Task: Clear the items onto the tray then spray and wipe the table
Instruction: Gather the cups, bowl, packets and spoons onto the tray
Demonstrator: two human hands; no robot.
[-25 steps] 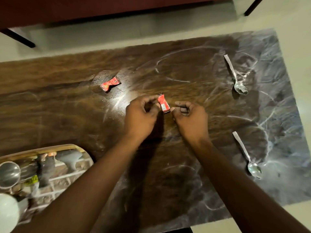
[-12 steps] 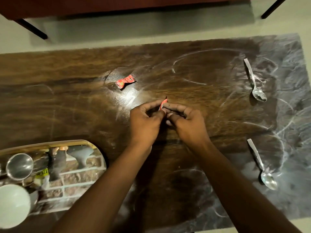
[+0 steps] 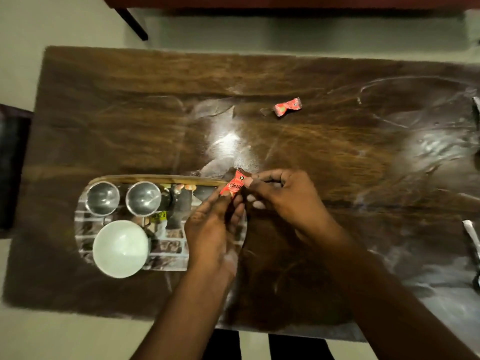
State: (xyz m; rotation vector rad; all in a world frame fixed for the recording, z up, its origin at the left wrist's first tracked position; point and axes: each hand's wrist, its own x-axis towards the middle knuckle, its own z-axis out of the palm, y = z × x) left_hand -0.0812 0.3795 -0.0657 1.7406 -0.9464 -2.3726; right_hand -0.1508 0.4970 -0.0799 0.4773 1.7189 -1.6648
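Observation:
Both hands pinch one red candy wrapper (image 3: pixel 233 187) just above the right end of the tray (image 3: pixel 155 178). My left hand (image 3: pixel 214 227) grips its lower end and hovers over the tray; my right hand (image 3: pixel 283 198) pinches its upper end over the dark wooden table (image 3: pixel 130 113). The tray carries two steel cups (image 3: pixel 102 198) (image 3: pixel 143 198) and a white bowl (image 3: pixel 120 248). A second red wrapper (image 3: pixel 287 106) lies on the table farther back.
Two spoons show partly at the right edge, one far (image 3: pixel 476 105) and one near (image 3: pixel 472 239). The table's right half is smeared with whitish streaks. A dark chair (image 3: pixel 11 167) stands at the left; a furniture leg (image 3: pixel 132 23) is beyond the table.
Both hands, still pinching the wrapper, have moved left from the table's middle to the tray's right end. The view swung left, so the spoons slid to the right edge.

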